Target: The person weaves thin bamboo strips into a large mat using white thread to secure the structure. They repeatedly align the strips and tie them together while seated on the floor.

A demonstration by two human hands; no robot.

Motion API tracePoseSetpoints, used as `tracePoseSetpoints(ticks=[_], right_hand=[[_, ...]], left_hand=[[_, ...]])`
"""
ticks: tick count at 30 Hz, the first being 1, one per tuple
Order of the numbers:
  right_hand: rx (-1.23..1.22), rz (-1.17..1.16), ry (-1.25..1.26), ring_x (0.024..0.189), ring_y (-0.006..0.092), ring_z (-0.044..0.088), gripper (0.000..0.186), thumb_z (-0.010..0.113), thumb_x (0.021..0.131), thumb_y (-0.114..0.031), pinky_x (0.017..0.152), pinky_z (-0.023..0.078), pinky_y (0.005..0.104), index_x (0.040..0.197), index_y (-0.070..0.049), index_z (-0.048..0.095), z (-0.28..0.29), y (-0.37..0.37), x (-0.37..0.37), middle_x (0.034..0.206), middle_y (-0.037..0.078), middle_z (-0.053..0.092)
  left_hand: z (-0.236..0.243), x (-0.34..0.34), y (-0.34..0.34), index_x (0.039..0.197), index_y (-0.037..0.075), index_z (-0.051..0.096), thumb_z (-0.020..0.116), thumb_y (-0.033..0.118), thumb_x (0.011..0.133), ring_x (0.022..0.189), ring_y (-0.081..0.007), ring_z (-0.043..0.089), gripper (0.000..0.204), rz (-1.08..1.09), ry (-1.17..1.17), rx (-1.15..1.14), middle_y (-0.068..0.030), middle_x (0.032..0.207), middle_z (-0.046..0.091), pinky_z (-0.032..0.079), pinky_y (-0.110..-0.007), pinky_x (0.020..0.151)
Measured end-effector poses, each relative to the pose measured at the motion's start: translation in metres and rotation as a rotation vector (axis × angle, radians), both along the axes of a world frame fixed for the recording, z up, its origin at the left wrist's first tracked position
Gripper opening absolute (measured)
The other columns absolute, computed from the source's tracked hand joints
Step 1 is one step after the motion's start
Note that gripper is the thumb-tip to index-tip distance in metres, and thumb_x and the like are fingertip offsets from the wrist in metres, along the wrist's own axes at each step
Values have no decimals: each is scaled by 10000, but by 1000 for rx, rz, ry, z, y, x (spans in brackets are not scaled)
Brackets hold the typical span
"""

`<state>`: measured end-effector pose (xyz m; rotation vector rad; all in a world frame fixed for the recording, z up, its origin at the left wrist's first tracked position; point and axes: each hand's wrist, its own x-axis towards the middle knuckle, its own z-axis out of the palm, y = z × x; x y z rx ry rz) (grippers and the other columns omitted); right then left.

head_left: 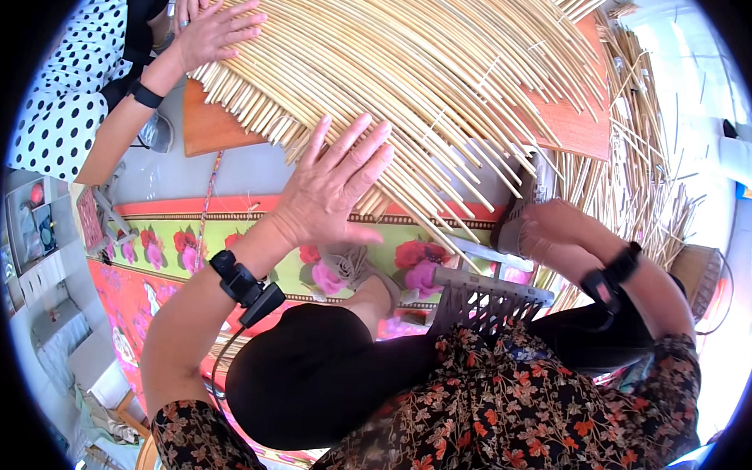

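My left hand (336, 180) lies with its fingers spread over the near edge of a mat of straw-coloured reed stalks (382, 61). Thin cross threads bind the stalks side by side, and their ends stick out unevenly. Away from the mat, my right hand (552, 227) is low by my right leg, beside a shoe (513, 230). Its fingers curl downward, and whatever they hold, if anything, is hidden. At the upper left, another person's hand (213, 37) lies flat on the mat's left part, with that person's second hand (189, 1) just behind.
An orange-brown tabletop (210, 126) shows under the mat. Loose reed stalks (644, 145) are heaped at the right. A grey plastic stool or basket (494, 297) stands between my legs. A red and green flowered cloth (156, 248) covers the floor. Household clutter (48, 265) lines the left.
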<state>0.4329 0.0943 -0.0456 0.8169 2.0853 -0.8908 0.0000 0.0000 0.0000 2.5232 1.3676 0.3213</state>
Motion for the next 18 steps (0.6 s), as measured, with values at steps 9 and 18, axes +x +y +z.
tracePoseSetpoints(ticks=[9,18], right_hand=[[238,-115,984,774,330,630,141,740,838,-74,691,528,419,941,5,684,117,5,-171,871,127,622],[565,19,1073,858,240,608,107,755,763,-160,794,486,402,806,-126,663,49,-17,-218,853,29,590]], left_hand=[[-27,-1,-5,1453,129,537,680,219,839,1499,-313,374,637,24,83,278,-86,1598,442,263,-575,1219],[-33,3,-4,1346,94,631,582,205,908,1447,-297,457,454,67,-1,366,-91,1548,507,315,-545,1205]])
